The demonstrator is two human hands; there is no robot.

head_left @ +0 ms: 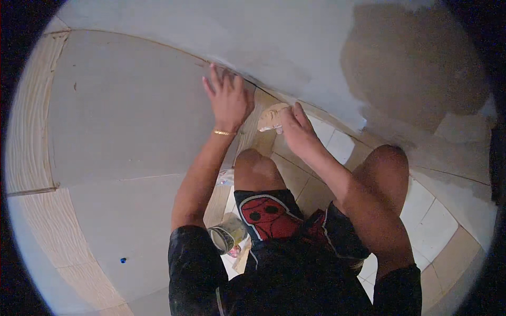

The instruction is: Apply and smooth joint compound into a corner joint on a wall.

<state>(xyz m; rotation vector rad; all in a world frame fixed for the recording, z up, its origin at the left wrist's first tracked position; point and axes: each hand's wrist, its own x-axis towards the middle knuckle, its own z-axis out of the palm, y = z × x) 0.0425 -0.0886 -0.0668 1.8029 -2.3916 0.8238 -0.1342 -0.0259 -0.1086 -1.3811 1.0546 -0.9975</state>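
My left hand (230, 102) is open, its fingers spread over the edge of a large grey surface (132, 105) where it meets the grey wall (295, 47). A gold-coloured bracelet (225, 132) circles that wrist. Just to the right, my right hand (298, 125) is closed on a tan, rough-edged piece (271, 117) with a whitish lower edge; its exact kind cannot be made out. The tan piece is near the wood-look strip (246, 129) at the corner; whether it touches is unclear.
Beside my left thigh is a tilted glass jar (224, 239). A small blue object (124, 260) lies on the grey surface, bordered at left by a ridged cream strip (31, 116). The wall bears a large brown patch (411, 63). White tiles (432, 216) cover the floor by my knees.
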